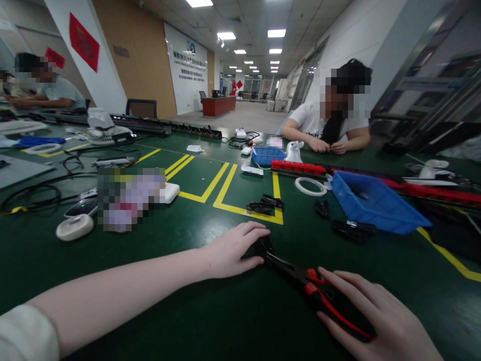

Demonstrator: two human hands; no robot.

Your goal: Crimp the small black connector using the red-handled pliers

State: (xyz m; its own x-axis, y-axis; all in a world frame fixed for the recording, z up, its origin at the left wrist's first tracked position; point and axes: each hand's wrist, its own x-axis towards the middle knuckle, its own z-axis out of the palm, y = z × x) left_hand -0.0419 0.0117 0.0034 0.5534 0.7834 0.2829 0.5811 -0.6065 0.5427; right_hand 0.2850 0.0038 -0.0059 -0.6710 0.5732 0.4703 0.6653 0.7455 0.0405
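My right hand (pixel 379 311) is wrapped round the red and black handles of long-nose pliers (pixel 300 276), low at the right. The pliers point up and left, and their tips meet a small black part (pixel 264 244). My left hand (pixel 236 249) pinches that part between thumb and fingers, which cover much of it. What kind of part it is cannot be made out. Just beyond, similar black pieces (pixel 265 204) lie on the yellow tape. More black pieces (pixel 353 229) rest by the blue bin (pixel 376 205).
On the green table (pixel 169 311) lie a white tape roll (pixel 310 186), a smaller blue bin (pixel 268 155), red strips (pixel 298 167), a white mouse (pixel 74 227), a white charger-like block (pixel 170 193) and black cables (pixel 33 193). Across the table sits a person (pixel 330 120); others sit at far left.
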